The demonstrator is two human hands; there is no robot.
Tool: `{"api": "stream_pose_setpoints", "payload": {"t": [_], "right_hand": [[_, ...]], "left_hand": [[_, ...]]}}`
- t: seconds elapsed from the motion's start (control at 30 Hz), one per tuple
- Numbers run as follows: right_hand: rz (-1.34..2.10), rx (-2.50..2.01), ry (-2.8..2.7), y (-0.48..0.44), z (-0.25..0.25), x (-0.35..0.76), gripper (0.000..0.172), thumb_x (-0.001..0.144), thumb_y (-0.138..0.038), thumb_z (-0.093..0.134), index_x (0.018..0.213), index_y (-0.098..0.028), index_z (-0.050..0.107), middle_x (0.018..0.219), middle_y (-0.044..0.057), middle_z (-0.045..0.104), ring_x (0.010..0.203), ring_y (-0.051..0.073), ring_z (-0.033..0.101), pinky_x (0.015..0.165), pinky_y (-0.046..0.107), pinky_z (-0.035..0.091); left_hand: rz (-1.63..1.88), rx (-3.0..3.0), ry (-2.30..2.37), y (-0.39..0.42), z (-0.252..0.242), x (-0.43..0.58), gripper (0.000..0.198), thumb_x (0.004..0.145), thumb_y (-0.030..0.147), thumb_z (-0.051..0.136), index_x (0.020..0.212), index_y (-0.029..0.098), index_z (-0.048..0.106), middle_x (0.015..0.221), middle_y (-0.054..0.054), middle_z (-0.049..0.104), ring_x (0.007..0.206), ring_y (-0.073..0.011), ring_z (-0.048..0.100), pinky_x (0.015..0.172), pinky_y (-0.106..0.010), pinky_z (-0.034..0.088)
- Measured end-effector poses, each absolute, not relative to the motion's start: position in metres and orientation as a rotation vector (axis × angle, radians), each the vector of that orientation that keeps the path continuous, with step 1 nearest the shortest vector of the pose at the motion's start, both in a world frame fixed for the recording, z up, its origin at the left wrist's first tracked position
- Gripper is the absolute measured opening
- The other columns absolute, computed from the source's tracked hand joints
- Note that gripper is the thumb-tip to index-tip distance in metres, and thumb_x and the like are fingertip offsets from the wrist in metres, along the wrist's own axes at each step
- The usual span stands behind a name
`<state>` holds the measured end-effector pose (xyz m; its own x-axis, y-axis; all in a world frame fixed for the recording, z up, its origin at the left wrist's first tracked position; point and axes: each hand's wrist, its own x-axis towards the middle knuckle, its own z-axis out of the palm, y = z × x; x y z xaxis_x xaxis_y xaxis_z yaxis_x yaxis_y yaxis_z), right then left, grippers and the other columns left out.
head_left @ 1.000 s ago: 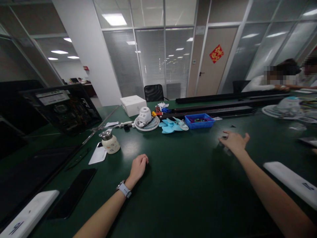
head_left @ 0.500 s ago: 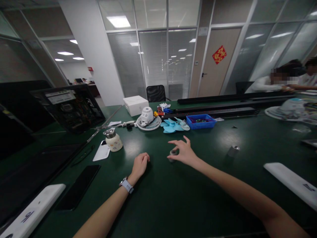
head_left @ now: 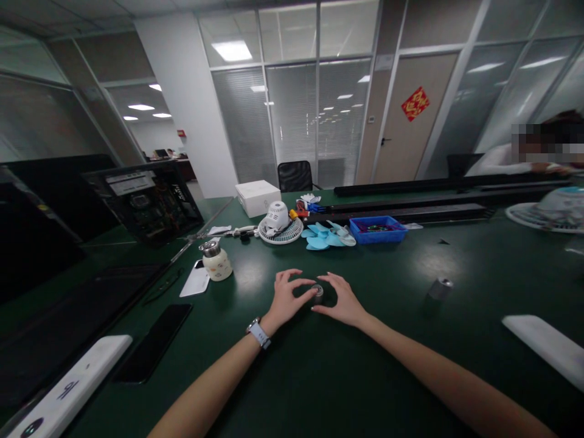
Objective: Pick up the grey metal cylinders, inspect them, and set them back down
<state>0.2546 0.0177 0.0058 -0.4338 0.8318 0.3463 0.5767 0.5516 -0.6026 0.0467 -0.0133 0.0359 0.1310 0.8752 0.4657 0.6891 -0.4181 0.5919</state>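
A small grey cylindrical part [head_left: 318, 292] stands on the green table [head_left: 328, 377] between my two hands. My left hand [head_left: 286, 298], with a watch on the wrist, pinches it from the left with thumb and fingers curled. My right hand [head_left: 343, 299] pinches it from the right. A second small grey cylinder [head_left: 440, 288] lies alone to the right, away from both hands.
A small cream jar [head_left: 216, 262] and white card [head_left: 195, 281] sit at left, a dark phone [head_left: 154, 342] nearer me. Farther back are a white fan motor on a grille [head_left: 280, 222], blue fan blades [head_left: 329, 235], a blue tray [head_left: 379, 229] and white box [head_left: 258, 197]. People sit far right.
My right hand carried the small grey part from the right side to the table's middle. My left hand then opened from a loose fist and closed in on the part.
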Motion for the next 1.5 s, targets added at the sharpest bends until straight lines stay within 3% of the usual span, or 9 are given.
{"api": "stream_pose_setpoints", "payload": {"t": [0.2,0.4,0.73,0.93,1.03,1.17,1.3,1.5], "right_hand": [[0.574,-1.109,-2.171,0.017,0.009,0.254,0.070,0.064,-0.060,0.072,0.124,-0.026,0.057,0.131,0.011,0.055,0.132,0.031,0.038,0.106,0.054,0.031],[0.610,-1.141,-2.183,0.013,0.013,0.254,0.066,0.065,-0.058,0.073,0.122,-0.026,0.058,0.131,0.011,0.056,0.130,0.032,0.041,0.105,0.054,0.032],[0.572,-1.160,-2.183,0.010,0.012,0.257,0.062,0.068,-0.059,0.070,0.119,-0.023,0.060,0.128,0.011,0.057,0.125,0.030,0.046,0.105,0.051,0.036],[0.565,-1.122,-2.173,0.010,0.016,0.254,0.060,0.070,-0.062,0.067,0.119,-0.026,0.061,0.125,0.008,0.060,0.122,0.029,0.050,0.104,0.052,0.036],[0.564,-1.079,-2.164,0.010,0.019,0.248,0.051,0.074,-0.060,0.064,0.112,-0.025,0.065,0.116,0.007,0.066,0.114,0.027,0.056,0.100,0.048,0.041],[0.507,-1.121,-2.125,0.018,0.025,0.251,0.049,0.074,-0.060,0.064,0.106,-0.024,0.069,0.107,0.005,0.071,0.104,0.025,0.062,0.093,0.044,0.045],[0.345,-1.310,-1.997,0.047,0.046,0.296,0.046,0.076,-0.057,0.061,0.106,-0.024,0.071,0.102,0.004,0.072,0.094,0.024,0.066,0.086,0.038,0.050],[0.016,-2.108,-1.773,0.095,0.082,0.423,0.045,0.065,-0.057,0.067,0.090,-0.022,0.075,0.088,0.011,0.073,0.085,0.033,0.068,0.073,0.042,0.050]], "left_hand": [[1.136,2.134,1.536,-0.002,0.036,0.057,0.025,0.079,0.050,0.066,0.091,0.032,0.077,0.117,-0.007,0.056,0.116,-0.0288,0.040,0.100,-0.049,0.037],[1.196,2.152,1.570,-0.007,0.041,0.034,0.022,0.082,0.046,0.063,0.095,0.033,0.076,0.115,-0.006,0.056,0.114,-0.0261,0.042,0.101,-0.046,0.037],[0.859,2.202,1.705,-0.016,0.009,-0.017,0.029,0.081,0.052,0.061,0.096,0.033,0.076,0.117,-0.007,0.057,0.110,-0.0276,0.044,0.097,-0.049,0.036],[1.033,2.059,1.720,-0.014,0.013,-0.017,0.039,0.090,0.044,0.045,0.117,0.026,0.067,0.110,-0.008,0.064,0.106,-0.0238,0.052,0.097,-0.043,0.038],[1.153,1.902,1.749,-0.013,0.012,-0.018,0.042,0.092,0.035,0.033,0.105,0.021,0.070,0.099,-0.007,0.068,0.099,-0.0221,0.058,0.093,-0.040,0.042],[1.180,1.856,1.750,-0.013,0.011,-0.018,0.039,0.088,0.032,0.033,0.090,0.020,0.070,0.087,-0.004,0.069,0.091,-0.0217,0.060,0.087,-0.037,0.045],[1.174,1.849,1.753,-0.015,0.012,-0.017,0.037,0.087,0.031,0.033,0.082,0.020,0.067,0.084,-0.004,0.068,0.088,-0.0215,0.060,0.084,-0.036,0.045],[1.122,1.875,1.749,-0.016,0.014,-0.015,0.036,0.087,0.031,0.032,0.081,0.020,0.066,0.084,-0.004,0.067,0.088,-0.0219,0.060,0.083,-0.036,0.045]]}}
